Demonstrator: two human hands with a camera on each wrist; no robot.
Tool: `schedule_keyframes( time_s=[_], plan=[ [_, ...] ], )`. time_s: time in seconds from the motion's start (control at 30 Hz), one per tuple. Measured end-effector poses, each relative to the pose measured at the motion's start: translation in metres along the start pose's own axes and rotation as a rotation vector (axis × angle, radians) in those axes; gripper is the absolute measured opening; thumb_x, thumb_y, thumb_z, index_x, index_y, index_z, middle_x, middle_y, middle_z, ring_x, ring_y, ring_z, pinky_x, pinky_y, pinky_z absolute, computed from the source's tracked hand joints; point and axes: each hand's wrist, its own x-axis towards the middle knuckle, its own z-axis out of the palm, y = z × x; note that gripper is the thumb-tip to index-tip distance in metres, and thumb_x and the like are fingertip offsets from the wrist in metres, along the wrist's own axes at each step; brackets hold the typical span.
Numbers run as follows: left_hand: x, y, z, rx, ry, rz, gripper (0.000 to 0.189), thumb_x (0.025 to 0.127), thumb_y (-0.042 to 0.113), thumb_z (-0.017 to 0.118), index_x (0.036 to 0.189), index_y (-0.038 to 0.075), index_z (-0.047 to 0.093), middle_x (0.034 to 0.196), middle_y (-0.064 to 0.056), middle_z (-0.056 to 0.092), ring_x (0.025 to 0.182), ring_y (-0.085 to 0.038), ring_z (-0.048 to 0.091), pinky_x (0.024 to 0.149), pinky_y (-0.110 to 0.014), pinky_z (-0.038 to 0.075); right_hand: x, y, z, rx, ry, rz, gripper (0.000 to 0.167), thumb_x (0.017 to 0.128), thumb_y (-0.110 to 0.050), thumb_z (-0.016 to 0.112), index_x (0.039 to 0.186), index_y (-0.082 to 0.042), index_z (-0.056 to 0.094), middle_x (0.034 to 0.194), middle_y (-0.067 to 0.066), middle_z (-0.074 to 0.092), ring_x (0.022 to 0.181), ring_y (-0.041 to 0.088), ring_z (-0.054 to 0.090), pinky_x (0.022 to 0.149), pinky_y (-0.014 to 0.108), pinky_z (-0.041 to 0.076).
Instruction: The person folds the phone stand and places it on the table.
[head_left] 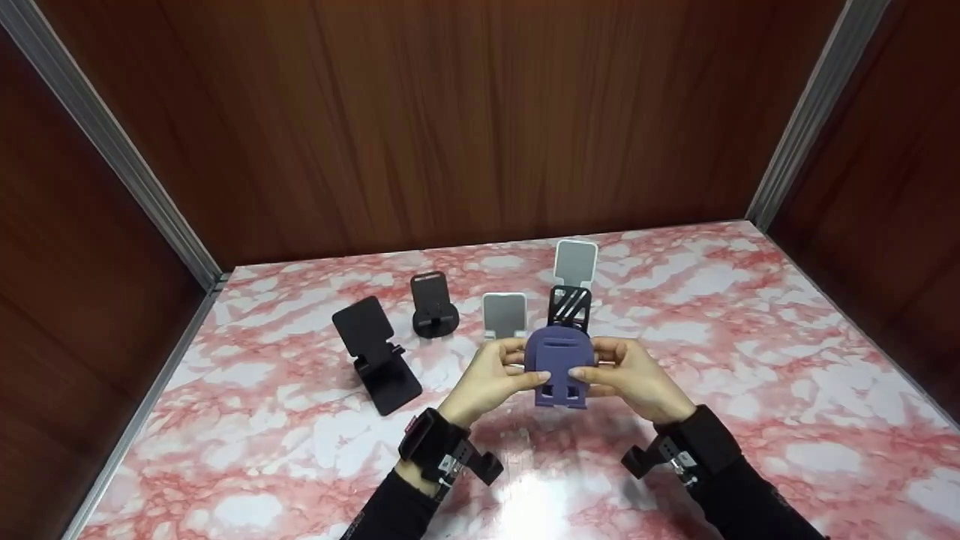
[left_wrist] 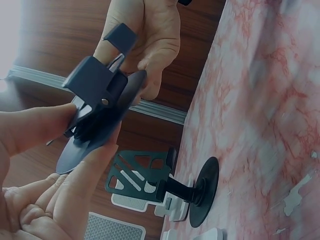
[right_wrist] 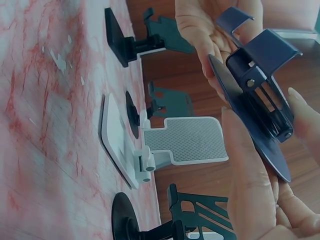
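Note:
Held up in front of me is a purple folding phone stand [head_left: 556, 356], folded flat, with two small hooked lips at its lower edge. My left hand [head_left: 484, 382] pinches its left side, thumb on the front face and fingers behind. On the opposite side, my right hand [head_left: 637, 381] pinches it the same way. Both wrist views show the phone stand [left_wrist: 102, 95] edge-on, its round base disc [right_wrist: 250, 130] lying close against the hinged plate. Just behind it in the head view stands a black phone stand with slanted slots [head_left: 568, 306], its lower part hidden.
A large black phone stand [head_left: 386, 382] and a smaller round-based black one [head_left: 431, 300] stand to the left. Two white-and-grey stands [head_left: 505, 313] are further back, one at the far rear [head_left: 576, 262]. Wood-grain panels [head_left: 480, 127] enclose the marbled table [head_left: 750, 360].

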Motion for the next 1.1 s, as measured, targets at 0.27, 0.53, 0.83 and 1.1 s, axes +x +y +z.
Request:
schedule_keyframes(
  time_s=[0.27, 0.53, 0.83, 1.1],
  plan=[
    [-0.0006, 0.0007, -0.001, 0.0, -0.015, 0.014, 0.042, 0.084, -0.009, 0.067, 0.123, -0.016, 0.054, 0.104, -0.025, 0.067, 0.091, -0.031, 0.069, 0.08, -0.034, 0.057, -0.0001, -0.0002, 0.0002, -0.011, -0.003, -0.005, 0.044, 0.084, 0.006, 0.07, 0.124, 0.014, 0.054, 0.108, 0.017, 0.066, 0.093, 0.026, 0.068, 0.084, 0.045, 0.055],
    [0.0008, 0.0003, -0.0019, 0.005, -0.019, 0.022, 0.041, 0.084, -0.008, 0.067, 0.122, -0.016, 0.054, 0.104, -0.024, 0.068, 0.091, -0.032, 0.069, 0.079, -0.035, 0.057, -0.0005, -0.0022, 0.0012, -0.037, 0.006, -0.003, 0.044, 0.084, 0.005, 0.07, 0.124, 0.013, 0.054, 0.107, 0.017, 0.066, 0.091, 0.025, 0.068, 0.082, 0.044, 0.055],
    [0.0011, -0.0001, -0.0011, -0.007, -0.008, 0.021, 0.042, 0.084, -0.007, 0.068, 0.123, -0.015, 0.055, 0.104, -0.023, 0.068, 0.091, -0.03, 0.069, 0.08, -0.034, 0.057, 0.0004, -0.0028, -0.0003, -0.059, 0.003, -0.01, 0.045, 0.085, 0.003, 0.07, 0.125, 0.014, 0.053, 0.108, 0.018, 0.065, 0.092, 0.026, 0.068, 0.083, 0.044, 0.055],
    [-0.0004, 0.0013, 0.0, -0.009, -0.009, 0.024, 0.042, 0.084, -0.005, 0.069, 0.123, -0.012, 0.056, 0.106, -0.021, 0.068, 0.091, -0.027, 0.069, 0.081, -0.034, 0.057, -0.0012, -0.0055, -0.0022, -0.029, -0.037, -0.022, 0.048, 0.086, 0.004, 0.068, 0.128, 0.015, 0.05, 0.111, 0.019, 0.064, 0.094, 0.027, 0.067, 0.084, 0.044, 0.055]
  ],
)
